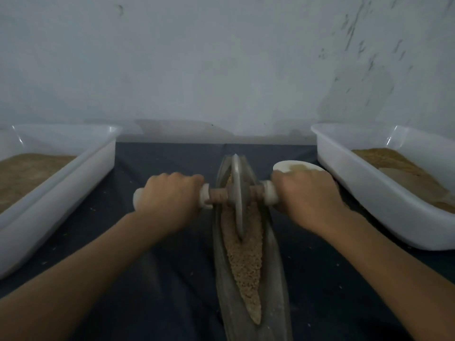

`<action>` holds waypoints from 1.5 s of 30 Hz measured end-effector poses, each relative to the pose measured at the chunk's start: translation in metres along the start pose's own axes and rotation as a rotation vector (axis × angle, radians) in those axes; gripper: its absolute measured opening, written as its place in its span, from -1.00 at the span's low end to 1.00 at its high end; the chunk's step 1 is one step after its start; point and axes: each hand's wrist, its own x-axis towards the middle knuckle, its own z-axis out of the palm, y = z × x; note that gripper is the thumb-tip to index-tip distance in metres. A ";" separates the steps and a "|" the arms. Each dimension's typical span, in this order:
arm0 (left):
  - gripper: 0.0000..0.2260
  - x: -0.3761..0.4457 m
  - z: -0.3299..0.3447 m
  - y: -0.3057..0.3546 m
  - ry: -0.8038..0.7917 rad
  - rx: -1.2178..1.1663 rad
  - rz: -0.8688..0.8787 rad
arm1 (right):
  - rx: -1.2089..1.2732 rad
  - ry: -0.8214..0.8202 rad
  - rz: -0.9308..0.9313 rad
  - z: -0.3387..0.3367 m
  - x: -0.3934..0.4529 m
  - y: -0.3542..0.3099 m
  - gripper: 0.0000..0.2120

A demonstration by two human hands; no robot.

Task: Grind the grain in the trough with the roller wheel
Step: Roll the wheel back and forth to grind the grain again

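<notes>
Nearest the camera, two bare forearms reach forward over a dark cloth (152, 291) that covers the work surface. Between them lies the narrow, boat-shaped trough (222, 274), its long axis running straight away from the person, its near tip at the bottom edge of the view. The grain (246, 262) fills its groove as a long tan wedge, pointed at the near end and wider toward the hands.

Farther along, the roller wheel (237, 193) stands upright on its edge in the groove, its lower rim sunk in the grain just between the two fists. A brownish axle passes through its centre and ends on each side in a pale handle. The left hand (170, 195) is curled tight round the left handle (205, 196), whose butt shows beyond the outer side of the fist. The right hand (305, 195) is wrapped the same way round the right handle (269, 195), knuckles up.

Just beyond the right fist sits a small white bowl (283, 166), partly hidden by the knuckles; it seems to hold a little pale powder, though the dim light makes that uncertain.

Outward of each hand, a white plastic tub rests on the cloth: the left tub (73, 178) and the right tub (369, 193), each holding a layer of brown grain-like material. Behind everything rises a pale, scuffed wall (221, 65).
</notes>
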 end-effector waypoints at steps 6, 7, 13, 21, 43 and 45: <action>-0.85 0.035 0.017 -0.006 0.017 -0.044 -0.039 | -0.008 0.007 0.016 0.017 0.045 0.007 -0.73; -0.85 0.029 0.013 -0.003 0.020 -0.033 -0.036 | 0.012 -0.004 0.026 0.015 0.038 0.005 -0.74; -0.58 -0.059 -0.032 0.009 0.117 0.065 0.152 | 0.093 0.094 -0.119 -0.030 -0.047 -0.001 -0.53; -0.72 -0.016 -0.023 0.012 0.039 0.176 0.081 | 0.111 -0.135 -0.001 0.001 -0.021 0.002 -0.67; -0.72 -0.028 -0.022 0.011 -0.025 0.098 0.024 | 0.032 -0.060 -0.048 -0.007 -0.023 0.001 -0.49; -0.80 0.006 -0.011 0.010 -0.029 0.083 -0.019 | 0.099 -0.059 0.035 0.016 0.008 0.005 -0.63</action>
